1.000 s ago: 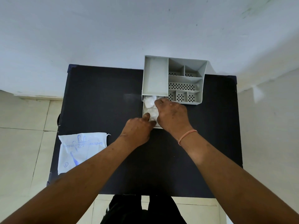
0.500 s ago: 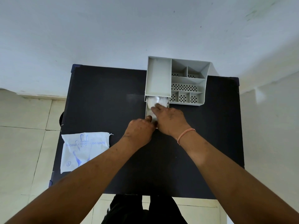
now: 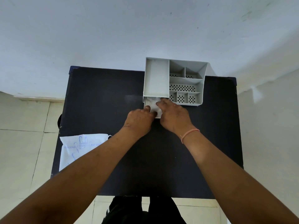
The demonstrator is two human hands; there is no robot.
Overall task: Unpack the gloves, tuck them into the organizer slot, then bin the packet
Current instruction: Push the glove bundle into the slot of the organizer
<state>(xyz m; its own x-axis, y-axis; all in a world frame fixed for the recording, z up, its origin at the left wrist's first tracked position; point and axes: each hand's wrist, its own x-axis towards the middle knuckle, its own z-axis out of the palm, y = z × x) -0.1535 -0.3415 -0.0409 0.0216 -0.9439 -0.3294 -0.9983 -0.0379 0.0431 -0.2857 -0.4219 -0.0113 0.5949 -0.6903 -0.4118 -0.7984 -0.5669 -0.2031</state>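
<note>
A grey plastic organizer (image 3: pixel 187 81) stands at the far middle of the black table (image 3: pixel 100 101). Its low drawer slot (image 3: pixel 146 103) is pulled out toward me and holds a wad of clear white gloves (image 3: pixel 153 104). My left hand (image 3: pixel 139 121) is curled at the drawer's front edge, thumb touching the gloves. My right hand (image 3: pixel 174 116) lies over the drawer's right side, fingers pressing down on the gloves. The white glove packet (image 3: pixel 77 149) with blue print lies flat at the table's near left edge, partly behind my left forearm.
The table stands against a white wall, with cream floor tiles on the left. A dark round object (image 3: pixel 59 122) shows on the floor just beyond the table's left edge. My dark trousers (image 3: pixel 142 209) show below the near edge.
Both hands have shifted slightly on the drawer; the right fingers have slid back from the drawer's far end and fewer gloves show. The packet has not moved.
</note>
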